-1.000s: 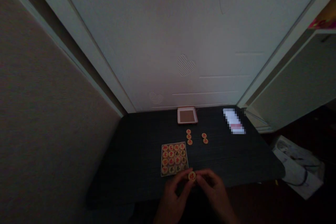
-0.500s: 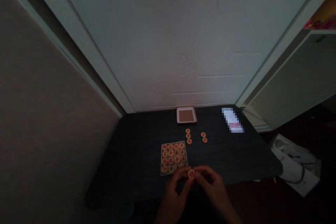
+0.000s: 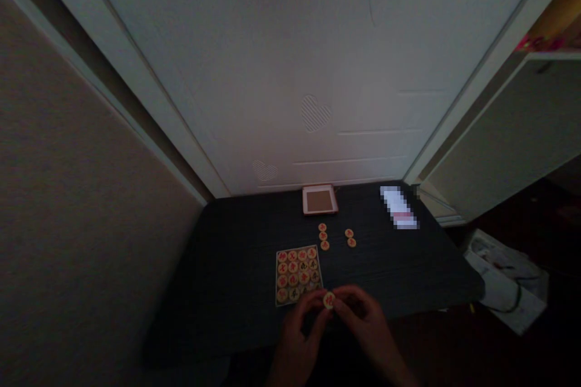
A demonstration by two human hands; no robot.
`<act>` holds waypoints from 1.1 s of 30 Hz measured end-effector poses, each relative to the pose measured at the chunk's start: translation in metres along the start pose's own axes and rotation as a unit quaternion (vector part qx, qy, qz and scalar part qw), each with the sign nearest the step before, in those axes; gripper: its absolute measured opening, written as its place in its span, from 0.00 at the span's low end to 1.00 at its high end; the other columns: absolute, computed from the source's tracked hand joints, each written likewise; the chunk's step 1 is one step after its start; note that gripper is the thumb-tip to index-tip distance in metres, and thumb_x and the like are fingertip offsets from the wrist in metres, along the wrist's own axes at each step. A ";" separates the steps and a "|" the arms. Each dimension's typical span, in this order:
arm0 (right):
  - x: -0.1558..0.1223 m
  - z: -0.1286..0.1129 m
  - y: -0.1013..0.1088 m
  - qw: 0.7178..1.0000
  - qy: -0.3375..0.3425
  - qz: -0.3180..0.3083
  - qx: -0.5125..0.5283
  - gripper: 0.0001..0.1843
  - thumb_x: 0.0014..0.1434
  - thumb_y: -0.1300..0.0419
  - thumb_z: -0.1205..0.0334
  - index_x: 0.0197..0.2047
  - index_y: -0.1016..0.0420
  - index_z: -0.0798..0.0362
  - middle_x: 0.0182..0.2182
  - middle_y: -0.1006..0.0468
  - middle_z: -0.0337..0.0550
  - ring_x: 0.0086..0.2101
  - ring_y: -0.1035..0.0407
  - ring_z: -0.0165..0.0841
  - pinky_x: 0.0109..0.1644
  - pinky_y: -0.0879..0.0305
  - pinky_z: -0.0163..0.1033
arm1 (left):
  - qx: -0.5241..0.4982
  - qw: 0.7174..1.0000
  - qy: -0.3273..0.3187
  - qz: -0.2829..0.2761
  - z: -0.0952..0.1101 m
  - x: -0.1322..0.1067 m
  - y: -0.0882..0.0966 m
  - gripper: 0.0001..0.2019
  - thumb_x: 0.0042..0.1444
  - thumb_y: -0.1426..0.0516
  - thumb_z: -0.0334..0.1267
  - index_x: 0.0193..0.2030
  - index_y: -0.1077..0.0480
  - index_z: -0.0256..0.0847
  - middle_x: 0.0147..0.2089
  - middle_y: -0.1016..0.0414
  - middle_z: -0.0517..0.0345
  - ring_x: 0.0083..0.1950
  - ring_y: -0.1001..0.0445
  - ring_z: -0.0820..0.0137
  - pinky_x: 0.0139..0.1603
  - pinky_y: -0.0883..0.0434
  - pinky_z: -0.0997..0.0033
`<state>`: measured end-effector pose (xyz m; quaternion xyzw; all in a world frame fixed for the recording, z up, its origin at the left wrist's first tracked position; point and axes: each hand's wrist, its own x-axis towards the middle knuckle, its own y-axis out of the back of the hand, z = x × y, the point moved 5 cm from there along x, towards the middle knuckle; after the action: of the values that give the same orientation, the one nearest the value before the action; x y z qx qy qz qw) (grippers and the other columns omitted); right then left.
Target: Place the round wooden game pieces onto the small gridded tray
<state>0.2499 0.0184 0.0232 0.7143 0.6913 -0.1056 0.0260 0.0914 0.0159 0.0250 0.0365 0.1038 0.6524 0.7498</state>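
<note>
Between the fingertips of both hands is a round xiangqi piece (image 3: 329, 300) with a red character facing up. My left hand (image 3: 303, 328) pinches its left side, and my right hand (image 3: 362, 316) grips its right. Just beyond my left hand lies a square tray (image 3: 276, 278) filled with rows of similar pieces, some lettered red and some black; my left fingers cover its near right corner. To the tray's right, three loose xiangqi pieces (image 3: 323, 236) form a column on the dark table (image 3: 385, 272). Two more loose pieces (image 3: 350, 238) lie farther right.
An open shallow box (image 3: 320, 201) with a brown inner panel stands at the table's back edge, against a white panel with heart patterns. A phone (image 3: 398, 208), blurred out, lies at the back right. Beside the table on the floor is a white container (image 3: 508, 281).
The view has shifted slightly, so everything sits a little farther left. Both hands keep the same hold on the piece, with little visible movement.
</note>
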 end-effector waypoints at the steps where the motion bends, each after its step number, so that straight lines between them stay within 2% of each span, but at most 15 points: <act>1: 0.000 -0.001 0.000 1.000 0.002 -0.008 0.007 0.21 0.54 0.30 0.41 0.40 0.17 0.50 0.36 0.14 0.46 0.38 0.20 0.41 0.46 0.25 0.43 | 0.003 1.000 -0.001 0.000 0.000 0.000 0.000 0.14 0.64 0.41 0.47 0.53 0.23 0.47 0.53 0.17 0.51 0.53 0.20 0.58 0.59 0.26 0.58; 4: 0.000 -0.003 -0.002 0.999 0.006 -0.036 0.020 0.21 0.54 0.29 0.42 0.42 0.18 0.50 0.39 0.14 0.47 0.42 0.20 0.43 0.49 0.24 0.45 | 0.021 1.000 -0.006 0.000 0.001 0.001 0.002 0.14 0.64 0.41 0.47 0.52 0.22 0.48 0.53 0.17 0.51 0.54 0.20 0.57 0.61 0.27 0.56; 8: -0.001 -0.005 -0.002 0.999 0.010 -0.045 0.013 0.19 0.56 0.29 0.45 0.43 0.18 0.50 0.39 0.14 0.48 0.41 0.20 0.43 0.48 0.24 0.45 | 0.046 0.999 -0.025 -0.014 0.002 0.003 0.002 0.12 0.65 0.41 0.46 0.52 0.22 0.50 0.53 0.17 0.53 0.53 0.20 0.58 0.60 0.27 0.57; 20: 0.003 0.005 0.008 0.999 0.005 -0.012 -0.036 0.18 0.57 0.30 0.45 0.37 0.21 0.51 0.33 0.16 0.44 0.35 0.22 0.39 0.41 0.27 0.40 | 0.113 0.992 -0.060 -0.021 0.001 -0.003 -0.005 0.13 0.64 0.40 0.43 0.54 0.22 0.56 0.53 0.17 0.58 0.54 0.20 0.58 0.63 0.28 0.56; 27: 0.000 -0.004 0.009 0.998 0.016 0.009 -0.056 0.19 0.58 0.32 0.43 0.34 0.20 0.51 0.31 0.17 0.43 0.35 0.23 0.39 0.42 0.29 0.40 | 0.104 0.993 -0.045 -0.023 0.002 -0.004 -0.006 0.12 0.65 0.41 0.44 0.54 0.23 0.55 0.53 0.17 0.58 0.54 0.20 0.60 0.62 0.28 0.58; 33: -0.003 -0.007 0.009 0.998 0.009 -0.005 -0.062 0.18 0.59 0.34 0.43 0.37 0.18 0.51 0.36 0.16 0.45 0.40 0.23 0.41 0.46 0.29 0.41 | 0.075 0.996 -0.039 -0.020 0.008 -0.003 -0.006 0.11 0.66 0.42 0.44 0.52 0.23 0.51 0.50 0.16 0.57 0.51 0.19 0.62 0.58 0.26 0.61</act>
<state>0.2601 0.0165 0.0298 0.7087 0.7003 -0.0563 0.0639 0.0984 0.0129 0.0324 0.1155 0.1237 0.6260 0.7612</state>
